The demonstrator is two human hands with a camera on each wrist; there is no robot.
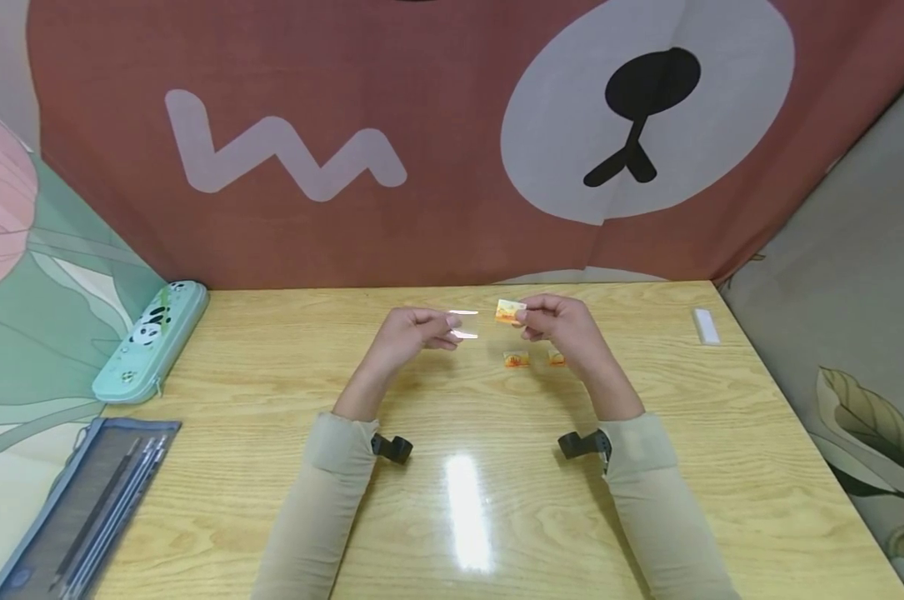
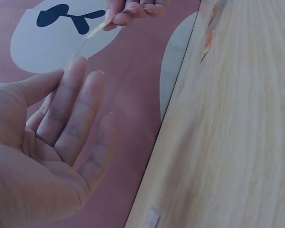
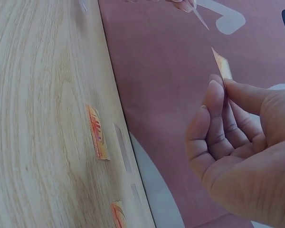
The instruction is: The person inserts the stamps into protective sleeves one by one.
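Observation:
Between thumb and fingers my left hand (image 1: 412,330) pinches a thin, see-through flat piece (image 1: 464,312) with two bright edges. The left wrist view shows it nearly edge-on. Facing it a short way off, my right hand (image 1: 561,323) pinches a small yellow-and-orange printed card (image 1: 508,312) by one end, raised above the table. The right wrist view shows this card (image 3: 222,65) tilted, its tip close to the see-through piece (image 3: 202,20). Two similar orange pieces lie on the table below the right hand, one (image 1: 516,359) in full view, the other (image 1: 556,357) partly behind the wrist.
A mint pencil case (image 1: 152,343) with pandas lies at the table's left edge. Nearer is a blue-edged mesh pouch (image 1: 95,500) with several pencils. A white block (image 1: 706,326) lies at the far right of the wooden table (image 1: 272,367). A brown printed cloth (image 1: 452,225) hangs behind.

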